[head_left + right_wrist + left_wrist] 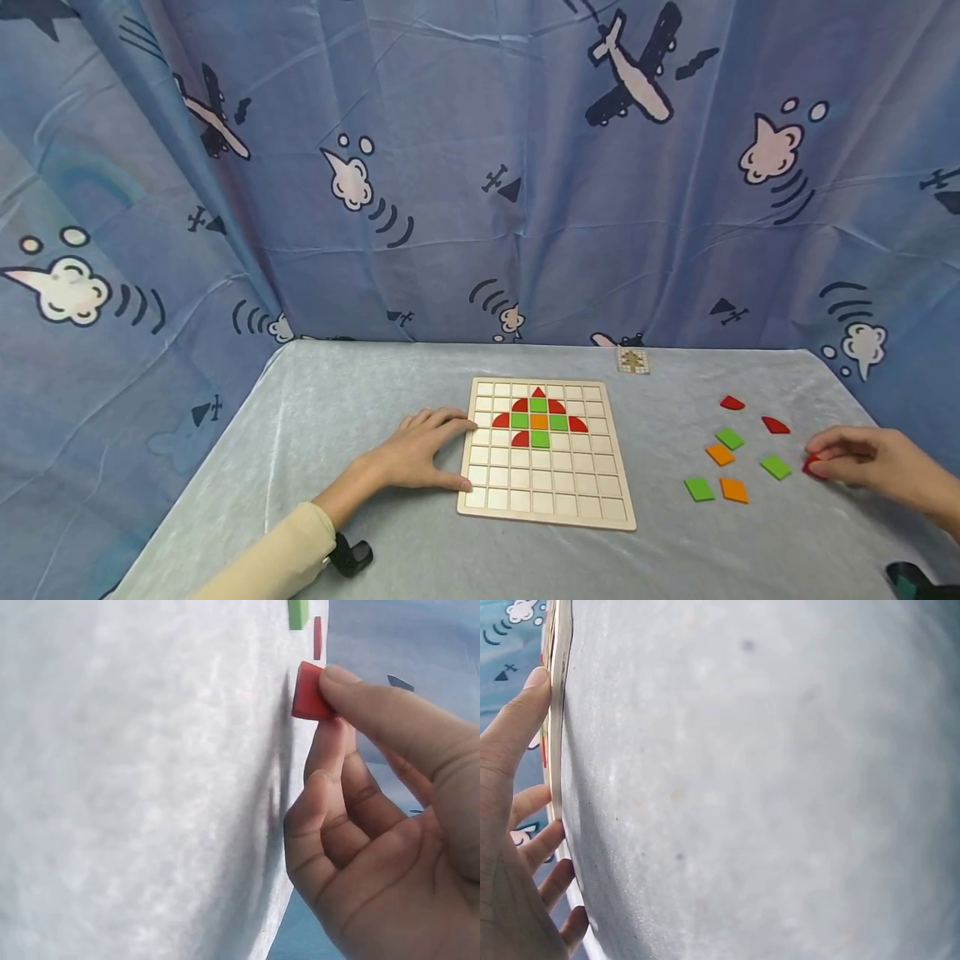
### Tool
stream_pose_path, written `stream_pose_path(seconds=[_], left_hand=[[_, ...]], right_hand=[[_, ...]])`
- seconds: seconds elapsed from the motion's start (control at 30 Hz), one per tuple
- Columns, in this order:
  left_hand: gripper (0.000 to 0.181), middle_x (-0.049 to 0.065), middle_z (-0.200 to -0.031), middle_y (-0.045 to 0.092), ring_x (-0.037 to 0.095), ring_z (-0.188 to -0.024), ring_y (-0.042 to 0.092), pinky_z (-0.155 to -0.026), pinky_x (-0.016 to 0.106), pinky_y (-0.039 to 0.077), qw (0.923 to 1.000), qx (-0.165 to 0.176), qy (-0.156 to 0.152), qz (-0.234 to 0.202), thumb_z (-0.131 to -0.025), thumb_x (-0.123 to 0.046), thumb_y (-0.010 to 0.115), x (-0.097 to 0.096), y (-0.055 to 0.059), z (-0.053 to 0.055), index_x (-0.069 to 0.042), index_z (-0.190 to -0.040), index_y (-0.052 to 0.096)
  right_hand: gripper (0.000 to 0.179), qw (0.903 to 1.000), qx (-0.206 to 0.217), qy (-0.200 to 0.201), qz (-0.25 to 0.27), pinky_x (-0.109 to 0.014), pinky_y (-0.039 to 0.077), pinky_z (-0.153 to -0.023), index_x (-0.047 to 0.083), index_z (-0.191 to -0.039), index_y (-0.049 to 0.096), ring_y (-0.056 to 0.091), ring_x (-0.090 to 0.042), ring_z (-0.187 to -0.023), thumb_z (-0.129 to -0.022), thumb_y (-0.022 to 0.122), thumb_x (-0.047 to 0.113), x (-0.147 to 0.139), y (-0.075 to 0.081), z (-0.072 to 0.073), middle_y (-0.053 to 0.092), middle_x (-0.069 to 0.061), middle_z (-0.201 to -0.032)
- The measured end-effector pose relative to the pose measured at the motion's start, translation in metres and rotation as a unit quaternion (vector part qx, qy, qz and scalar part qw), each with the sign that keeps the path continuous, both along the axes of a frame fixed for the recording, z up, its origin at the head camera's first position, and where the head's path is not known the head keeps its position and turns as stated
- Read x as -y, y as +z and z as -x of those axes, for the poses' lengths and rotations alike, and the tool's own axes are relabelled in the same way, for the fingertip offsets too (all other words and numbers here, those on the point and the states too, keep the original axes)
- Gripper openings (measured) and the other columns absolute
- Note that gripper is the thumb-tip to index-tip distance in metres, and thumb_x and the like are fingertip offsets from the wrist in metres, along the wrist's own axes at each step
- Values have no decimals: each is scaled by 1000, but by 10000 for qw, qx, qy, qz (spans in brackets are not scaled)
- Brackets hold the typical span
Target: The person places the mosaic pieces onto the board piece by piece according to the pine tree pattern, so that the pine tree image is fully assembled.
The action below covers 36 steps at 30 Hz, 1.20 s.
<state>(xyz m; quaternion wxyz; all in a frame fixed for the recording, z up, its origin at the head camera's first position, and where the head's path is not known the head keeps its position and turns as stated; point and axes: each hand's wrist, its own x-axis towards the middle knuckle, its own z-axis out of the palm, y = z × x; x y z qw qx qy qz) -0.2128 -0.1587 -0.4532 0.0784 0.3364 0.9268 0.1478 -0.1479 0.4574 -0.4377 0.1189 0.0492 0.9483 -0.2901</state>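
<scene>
My left hand (420,450) rests at the left edge of a wooden grid board (498,478), thumb and fingertips touching its side. On the board, green, orange and red pieces form a pattern with a red triangle (538,392) at its top and an orange square (538,422) in the middle. At the far right, my right hand (877,458) pinches a red tile (309,694) between thumb and fingers, close over the table. The tile has one rounded side partly hidden by the thumb.
Left of my right hand lie loose tiles: green squares such as one green square (776,467), orange squares such as one orange square (734,490), and two red curved pieces, one a red quarter-round (776,425). A small pattern card (633,361) lies at the table's back edge, before a blue curtain (450,167).
</scene>
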Motion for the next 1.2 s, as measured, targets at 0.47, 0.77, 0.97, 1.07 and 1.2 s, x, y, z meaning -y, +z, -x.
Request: stream_pose_path(seconds=[0.47,0.77,0.97,1.07,1.2], left_hand=[[86,-5,-154,39,22,-142,37,-109,51,34,10000,-7,1,25,-76,-76,64,0,0,0,-35,-148,41],[87,-3,-154,40,24,-141,38,-107,52,35,10000,-10,-32,-17,-76,-76,65,0,1,-1,-34,-148,42],[86,-2,-154,40,25,-141,38,-107,53,35,10000,-31,-52,-43,-76,-75,65,-1,1,-1,-33,-147,42],[85,-2,-153,41,25,-140,39,-106,53,35,9999,-41,-63,-83,-76,-75,65,0,1,-1,-33,-147,43],[85,-3,-153,41,25,-141,38,-107,53,35,9999,-26,-50,-92,-76,-75,65,0,1,-1,-33,-147,43]], right_hand=[[35,9950,-759,589,284,-24,50,-64,2,-112,67,59,-4,-75,-88,74,26,47,20,3,69,5,-92],[24,9799,-1267,1176,994,-22,53,-67,4,-108,69,66,-4,-81,-89,73,19,81,26,15,73,6,-92],[22,9782,-1214,1322,1046,-20,54,-71,6,-105,70,64,-3,-84,-89,74,21,103,23,22,72,3,-94],[25,9781,-1038,1414,1120,-23,55,-68,7,-107,70,64,-5,-81,-89,74,24,114,23,25,72,0,-95],[29,9755,-750,1520,1403,-28,53,-60,4,-110,67,64,-14,-70,-90,72,24,126,21,30,71,-5,-95]])
